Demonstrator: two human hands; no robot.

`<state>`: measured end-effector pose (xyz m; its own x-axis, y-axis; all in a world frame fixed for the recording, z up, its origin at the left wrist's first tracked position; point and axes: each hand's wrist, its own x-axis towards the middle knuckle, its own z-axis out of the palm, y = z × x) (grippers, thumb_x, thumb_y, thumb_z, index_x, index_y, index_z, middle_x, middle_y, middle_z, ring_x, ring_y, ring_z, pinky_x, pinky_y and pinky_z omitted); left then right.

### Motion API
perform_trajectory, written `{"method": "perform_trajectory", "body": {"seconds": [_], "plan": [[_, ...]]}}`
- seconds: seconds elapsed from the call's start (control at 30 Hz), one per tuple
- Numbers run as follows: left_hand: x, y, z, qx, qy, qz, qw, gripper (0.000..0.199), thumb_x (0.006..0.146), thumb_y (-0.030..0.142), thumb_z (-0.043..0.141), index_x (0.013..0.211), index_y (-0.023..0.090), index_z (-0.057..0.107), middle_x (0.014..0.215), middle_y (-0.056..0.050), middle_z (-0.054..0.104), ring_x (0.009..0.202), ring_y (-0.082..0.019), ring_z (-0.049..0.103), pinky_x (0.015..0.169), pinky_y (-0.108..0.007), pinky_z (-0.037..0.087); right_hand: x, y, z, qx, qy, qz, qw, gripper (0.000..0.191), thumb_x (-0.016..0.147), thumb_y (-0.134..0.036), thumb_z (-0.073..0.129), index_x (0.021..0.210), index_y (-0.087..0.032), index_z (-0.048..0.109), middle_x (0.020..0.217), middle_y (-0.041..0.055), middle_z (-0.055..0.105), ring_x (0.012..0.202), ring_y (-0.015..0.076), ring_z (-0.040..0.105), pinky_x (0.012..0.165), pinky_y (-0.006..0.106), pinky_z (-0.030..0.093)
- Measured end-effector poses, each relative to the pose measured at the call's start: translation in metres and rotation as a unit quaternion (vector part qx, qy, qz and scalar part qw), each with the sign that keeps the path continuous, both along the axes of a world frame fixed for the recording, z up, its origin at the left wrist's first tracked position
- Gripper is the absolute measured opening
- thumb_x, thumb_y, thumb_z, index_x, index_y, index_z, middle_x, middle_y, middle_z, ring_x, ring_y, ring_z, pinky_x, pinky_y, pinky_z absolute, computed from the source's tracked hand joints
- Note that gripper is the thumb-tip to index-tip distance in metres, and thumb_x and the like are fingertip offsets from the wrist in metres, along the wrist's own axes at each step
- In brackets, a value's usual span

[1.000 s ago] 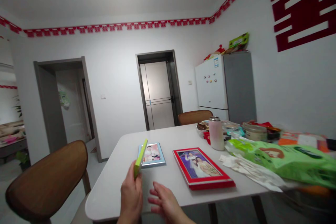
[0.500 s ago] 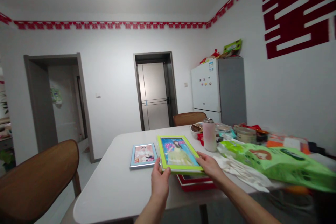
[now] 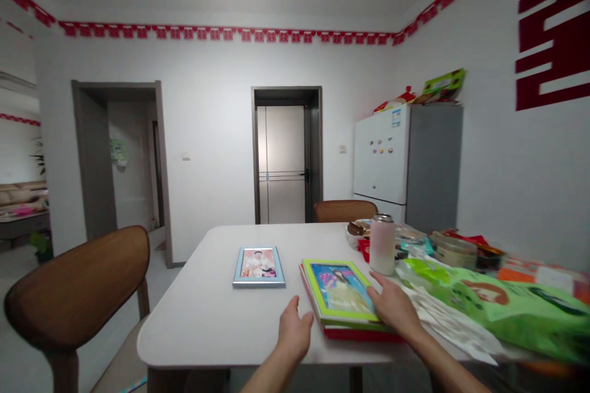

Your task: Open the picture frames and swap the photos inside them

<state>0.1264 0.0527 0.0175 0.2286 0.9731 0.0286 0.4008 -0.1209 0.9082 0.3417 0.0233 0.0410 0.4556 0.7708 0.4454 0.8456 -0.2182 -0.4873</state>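
A lime-green picture frame holding a photo of a person in a yellow dress lies on top of a red frame on the table. My right hand is at its right edge, thumb against the border and the other fingers partly hidden. To the left, my left hand is held above the table, thumb and fingers apart, with nothing in it. A light-blue picture frame with another photo lies flat, apart from both hands.
A pink tumbler stands just behind my right hand. Right of it lie a white cloth-like bundle, a green package and a round container. Brown chairs stand at the left and far side of the white table.
The green frame has come down onto the red frame. My left hand has let go of it and moved off its left side; the right hand stays at its right edge. The view has shifted left.
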Motion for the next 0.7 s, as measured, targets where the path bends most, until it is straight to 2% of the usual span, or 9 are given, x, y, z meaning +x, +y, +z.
{"method": "perform_trajectory", "body": {"seconds": [0.07, 0.13, 0.2, 0.3, 0.4, 0.47, 0.57, 0.67, 0.7], "plan": [[-0.021, 0.009, -0.003, 0.030, 0.012, 0.014, 0.999, 0.053, 0.071, 0.016, 0.050, 0.120, 0.004, 0.037, 0.124, -0.012, 0.043, 0.113, -0.018, 0.039, 0.092, -0.020, 0.027, -0.039, 0.015, 0.000, 0.008, -0.030, 0.079, 0.996, 0.043, 0.073, -0.022, 0.033, 0.113, -0.014, 0.049, 0.116, 0.0078, 0.052, 0.110, 0.0192, 0.043, 0.097, 0.030, 0.027], [-0.043, 0.017, -0.006, 0.052, 0.026, 0.032, 0.998, 0.052, 0.070, 0.015, 0.050, 0.120, 0.004, 0.039, 0.123, -0.013, 0.044, 0.113, -0.018, 0.039, 0.094, -0.021, 0.026, -0.086, 0.036, -0.004, -0.007, -0.050, 0.185, 0.981, 0.042, 0.072, -0.023, 0.037, 0.111, -0.017, 0.050, 0.116, 0.0033, 0.053, 0.109, 0.0142, 0.044, 0.096, 0.023, 0.028], [-0.063, 0.022, -0.009, 0.069, 0.041, 0.048, 0.996, 0.053, 0.068, 0.013, 0.050, 0.119, 0.004, 0.040, 0.122, -0.014, 0.045, 0.113, -0.019, 0.039, 0.094, -0.022, 0.025, -0.132, 0.061, -0.011, -0.027, -0.059, 0.262, 0.963, 0.042, 0.070, -0.023, 0.042, 0.111, -0.019, 0.051, 0.116, 0.0026, 0.053, 0.108, 0.0140, 0.044, 0.095, 0.022, 0.029], [-0.088, 0.025, -0.013, 0.089, 0.053, 0.060, 0.993, 0.051, 0.066, 0.012, 0.051, 0.116, 0.005, 0.043, 0.120, -0.014, 0.047, 0.111, -0.020, 0.042, 0.094, -0.024, 0.026, -0.177, 0.097, -0.023, -0.051, -0.051, 0.290, 0.954, 0.048, 0.065, -0.020, 0.047, 0.113, -0.016, 0.048, 0.122, 0.0092, 0.047, 0.112, 0.0221, 0.040, 0.093, 0.035, 0.029], [-0.104, 0.025, -0.016, 0.110, 0.048, 0.056, 0.991, 0.048, 0.064, 0.012, 0.051, 0.113, 0.008, 0.047, 0.118, -0.012, 0.050, 0.110, -0.019, 0.043, 0.095, -0.026, 0.026, -0.191, 0.115, -0.034, -0.062, -0.040, 0.279, 0.958, 0.049, 0.064, -0.017, 0.046, 0.114, -0.015, 0.047, 0.124, 0.0128, 0.044, 0.115, 0.0279, 0.034, 0.091, 0.046, 0.025], [-0.112, 0.024, -0.016, 0.123, 0.034, 0.053, 0.990, 0.049, 0.063, 0.011, 0.052, 0.112, 0.010, 0.047, 0.119, -0.011, 0.049, 0.112, -0.019, 0.041, 0.096, -0.026, 0.025, -0.190, 0.112, -0.042, -0.062, -0.036, 0.277, 0.958, 0.049, 0.065, -0.014, 0.041, 0.113, -0.015, 0.047, 0.124, 0.0133, 0.044, 0.115, 0.0280, 0.033, 0.089, 0.047, 0.026], [-0.120, 0.017, -0.017, 0.153, 0.019, 0.037, 0.987, 0.054, 0.059, 0.011, 0.056, 0.112, 0.013, 0.047, 0.124, -0.010, 0.044, 0.117, -0.020, 0.034, 0.100, -0.029, 0.019, -0.186, 0.085, -0.051, -0.066, -0.040, 0.292, 0.953, 0.051, 0.062, -0.010, 0.038, 0.111, -0.016, 0.051, 0.120, 0.0113, 0.047, 0.113, 0.0246, 0.037, 0.088, 0.040, 0.031], [-0.118, 0.003, -0.021, 0.193, 0.088, -0.023, 0.977, 0.065, 0.054, 0.015, 0.064, 0.116, 0.013, 0.044, 0.129, -0.012, 0.036, 0.121, -0.025, 0.025, 0.102, -0.040, 0.012, -0.183, 0.042, -0.051, -0.053, -0.020, 0.337, 0.940, 0.047, 0.061, -0.010, 0.036, 0.102, -0.018, 0.058, 0.111, 0.0082, 0.055, 0.106, 0.0199, 0.045, 0.091, 0.033, 0.031], [-0.114, -0.002, -0.023, 0.204, 0.127, -0.050, 0.969, 0.070, 0.052, 0.017, 0.067, 0.117, 0.013, 0.043, 0.130, -0.014, 0.034, 0.122, -0.027, 0.024, 0.101, -0.043, 0.010, -0.181, 0.028, -0.049, -0.038, 0.020, 0.366, 0.929, 0.043, 0.063, -0.012, 0.036, 0.098, -0.018, 0.060, 0.107, 0.0078, 0.058, 0.103, 0.0193, 0.048, 0.091, 0.032, 0.032]]}}
